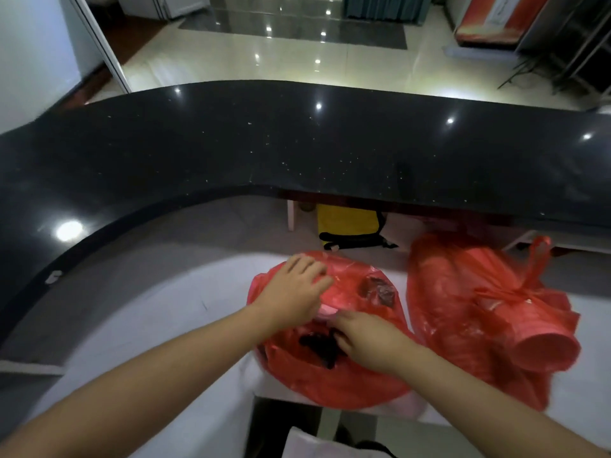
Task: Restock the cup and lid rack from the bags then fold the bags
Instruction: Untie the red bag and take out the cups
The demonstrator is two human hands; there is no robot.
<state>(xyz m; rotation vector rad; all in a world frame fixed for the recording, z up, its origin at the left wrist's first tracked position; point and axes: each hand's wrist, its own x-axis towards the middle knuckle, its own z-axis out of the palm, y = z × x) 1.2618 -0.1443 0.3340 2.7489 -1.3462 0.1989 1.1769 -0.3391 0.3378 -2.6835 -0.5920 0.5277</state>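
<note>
Two thin, crinkled red plastic bags lie side by side on a smooth white worktop point(158, 312) in the lower middle and lower right of the frame. The near bag point(334, 375) is rounded and slack, its film glossy and half see-through, with dark shapes showing inside that are too blurred to name. The left hand point(294, 295) rests on top of this bag with fingers spread and fairly straight, pressing the plastic flat. The right hand point(367, 342) sits just beside it, lower in the frame, fingers curled and pinching the bag's film near its gathered opening.

The second bag point(479, 309), at the right, is knotted at its handles and bulges around a long stack of red cups point(542, 352), whose round end pushes against the film toward the lower right.

A polished black counter point(297, 143) with fine speckles curves across the middle of the frame, above the white worktop. Bare white surface lies to the left of the bags; the right bag lies close to the worktop's lower edge. A yellow bag point(347, 223) sits under the counter.
</note>
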